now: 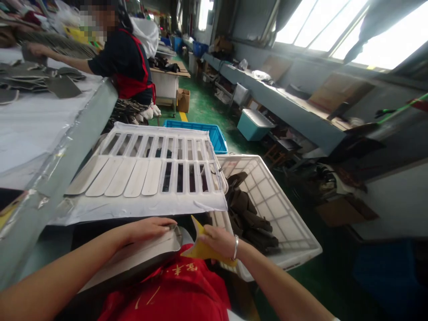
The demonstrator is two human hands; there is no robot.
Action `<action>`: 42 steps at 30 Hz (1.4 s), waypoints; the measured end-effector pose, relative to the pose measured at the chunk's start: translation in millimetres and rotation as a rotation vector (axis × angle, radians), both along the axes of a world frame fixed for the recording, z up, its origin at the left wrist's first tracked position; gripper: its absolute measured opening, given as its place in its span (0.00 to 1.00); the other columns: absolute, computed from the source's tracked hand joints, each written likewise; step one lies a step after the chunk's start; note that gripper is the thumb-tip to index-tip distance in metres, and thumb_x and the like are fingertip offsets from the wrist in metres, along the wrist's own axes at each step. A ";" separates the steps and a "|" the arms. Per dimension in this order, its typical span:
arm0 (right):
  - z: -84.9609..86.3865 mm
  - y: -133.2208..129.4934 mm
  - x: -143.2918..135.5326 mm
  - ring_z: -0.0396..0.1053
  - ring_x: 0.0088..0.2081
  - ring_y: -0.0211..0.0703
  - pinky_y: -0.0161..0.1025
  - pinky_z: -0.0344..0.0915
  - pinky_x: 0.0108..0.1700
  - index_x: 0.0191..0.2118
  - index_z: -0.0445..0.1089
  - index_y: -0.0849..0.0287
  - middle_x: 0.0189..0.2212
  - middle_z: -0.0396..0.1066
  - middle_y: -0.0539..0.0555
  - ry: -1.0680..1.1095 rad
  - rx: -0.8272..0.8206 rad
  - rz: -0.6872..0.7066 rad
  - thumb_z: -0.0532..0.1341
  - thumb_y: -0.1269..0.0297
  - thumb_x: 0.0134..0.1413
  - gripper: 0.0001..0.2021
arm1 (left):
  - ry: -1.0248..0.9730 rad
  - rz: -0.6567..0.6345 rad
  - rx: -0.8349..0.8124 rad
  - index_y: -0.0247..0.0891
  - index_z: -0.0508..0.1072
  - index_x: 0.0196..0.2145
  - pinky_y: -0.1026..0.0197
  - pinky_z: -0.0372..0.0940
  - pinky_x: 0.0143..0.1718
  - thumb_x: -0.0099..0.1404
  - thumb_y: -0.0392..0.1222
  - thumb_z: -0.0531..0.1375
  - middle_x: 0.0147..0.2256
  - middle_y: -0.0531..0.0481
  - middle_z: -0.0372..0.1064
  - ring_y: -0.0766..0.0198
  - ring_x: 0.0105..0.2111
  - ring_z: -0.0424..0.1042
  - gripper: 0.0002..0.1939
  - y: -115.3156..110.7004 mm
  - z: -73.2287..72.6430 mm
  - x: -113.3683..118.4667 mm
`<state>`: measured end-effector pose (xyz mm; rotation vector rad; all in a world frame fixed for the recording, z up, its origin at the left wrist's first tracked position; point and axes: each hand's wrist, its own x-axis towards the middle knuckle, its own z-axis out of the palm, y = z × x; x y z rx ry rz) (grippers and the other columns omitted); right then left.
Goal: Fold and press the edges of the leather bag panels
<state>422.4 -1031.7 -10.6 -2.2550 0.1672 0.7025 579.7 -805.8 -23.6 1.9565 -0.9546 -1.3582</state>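
Note:
My left hand (150,229) lies with its fingers stretched flat over the end of a long pale panel (133,256) with a dark edge, close to my red apron (187,285). My right hand (219,240) is closed on a bent yellow sheet (209,254), whose pointed corners stick out beside the panel's end. Its exact kind I cannot make out. Just beyond my hands, a white slotted rack (200,200) bears several long pale pieces with rounded ends (135,177), laid side by side on its left part.
To the right stands a white plastic crate (287,218) with dark, folded pieces (249,216) inside. Behind the rack is a blue crate (219,138). On the left, a co-worker (123,62) reaches over a white-covered table (43,129) with grey pieces. A long bench (277,100) runs below the windows.

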 end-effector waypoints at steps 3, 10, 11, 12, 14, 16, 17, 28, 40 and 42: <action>4.6 8.6 19.0 0.61 0.20 0.33 0.31 0.52 0.23 0.36 0.63 0.60 0.25 0.66 0.50 0.003 -0.050 0.119 0.45 0.52 0.61 0.17 | 0.044 0.094 -0.034 0.41 0.66 0.52 0.59 0.49 0.58 0.63 0.52 0.47 0.54 0.52 0.63 0.57 0.55 0.60 0.24 -0.9 7.3 1.8; -14.8 23.8 29.5 0.71 0.29 0.48 0.36 0.58 0.26 0.40 0.64 0.60 0.27 0.71 0.57 -0.083 -0.379 0.356 0.44 0.48 0.60 0.21 | 0.069 0.052 0.031 0.46 0.70 0.49 0.60 0.51 0.56 0.64 0.61 0.40 0.51 0.54 0.67 0.57 0.52 0.62 0.29 -18.9 4.1 5.2; -16.0 23.9 29.3 0.71 0.30 0.49 0.37 0.59 0.26 0.41 0.64 0.60 0.28 0.72 0.58 -0.090 -0.383 0.364 0.44 0.48 0.60 0.21 | 0.083 0.032 0.030 0.45 0.70 0.49 0.60 0.52 0.55 0.64 0.61 0.40 0.50 0.54 0.68 0.57 0.51 0.64 0.30 -21.7 1.4 5.3; -16.4 23.9 29.1 0.72 0.30 0.50 0.38 0.61 0.26 0.41 0.64 0.60 0.28 0.72 0.59 -0.092 -0.388 0.369 0.44 0.48 0.60 0.21 | 0.094 0.011 0.025 0.44 0.70 0.49 0.60 0.53 0.54 0.64 0.61 0.39 0.49 0.53 0.69 0.58 0.49 0.65 0.30 -24.2 -1.3 5.2; -15.8 23.9 29.3 0.72 0.30 0.53 0.40 0.63 0.26 0.42 0.64 0.61 0.28 0.72 0.60 -0.088 -0.395 0.379 0.45 0.47 0.60 0.22 | 0.113 -0.032 0.010 0.42 0.71 0.48 0.60 0.54 0.53 0.65 0.61 0.38 0.47 0.53 0.70 0.59 0.47 0.66 0.31 -28.4 -6.2 5.0; -14.5 24.5 30.3 0.73 0.30 0.54 0.42 0.65 0.26 0.42 0.64 0.62 0.27 0.72 0.61 -0.082 -0.392 0.400 0.45 0.48 0.60 0.23 | 0.126 -0.077 -0.003 0.41 0.72 0.45 0.61 0.56 0.50 0.66 0.60 0.39 0.44 0.53 0.72 0.59 0.44 0.67 0.30 -31.5 -10.3 4.6; -14.1 25.0 31.2 0.73 0.30 0.55 0.43 0.65 0.26 0.42 0.64 0.63 0.27 0.72 0.62 -0.078 -0.388 0.413 0.45 0.48 0.60 0.23 | 0.132 -0.097 -0.009 0.40 0.73 0.44 0.62 0.58 0.49 0.66 0.60 0.39 0.43 0.53 0.72 0.59 0.43 0.68 0.30 -32.5 -12.1 4.4; -13.0 28.9 49.1 0.73 0.30 0.55 0.43 0.66 0.26 0.43 0.65 0.67 0.28 0.72 0.64 0.007 -0.269 0.487 0.44 0.50 0.60 0.24 | 0.186 -0.102 -0.030 0.42 0.71 0.46 0.65 0.56 0.49 0.67 0.55 0.42 0.44 0.54 0.71 0.61 0.45 0.67 0.25 -25.6 -19.6 8.4; -16.8 44.5 32.1 0.73 0.28 0.56 0.42 0.63 0.23 0.42 0.66 0.66 0.26 0.72 0.64 -0.007 -0.276 0.320 0.42 0.49 0.60 0.25 | 0.075 -0.130 -0.027 0.44 0.70 0.46 0.63 0.56 0.51 0.67 0.54 0.40 0.44 0.53 0.70 0.61 0.46 0.66 0.24 -24.9 -24.9 5.6; -15.9 43.2 32.5 0.73 0.28 0.55 0.42 0.62 0.23 0.42 0.66 0.66 0.27 0.72 0.64 0.001 -0.260 0.324 0.42 0.49 0.60 0.25 | 0.076 -0.132 -0.026 0.43 0.70 0.46 0.63 0.56 0.51 0.68 0.54 0.39 0.44 0.53 0.70 0.62 0.46 0.66 0.25 -25.7 -24.4 6.2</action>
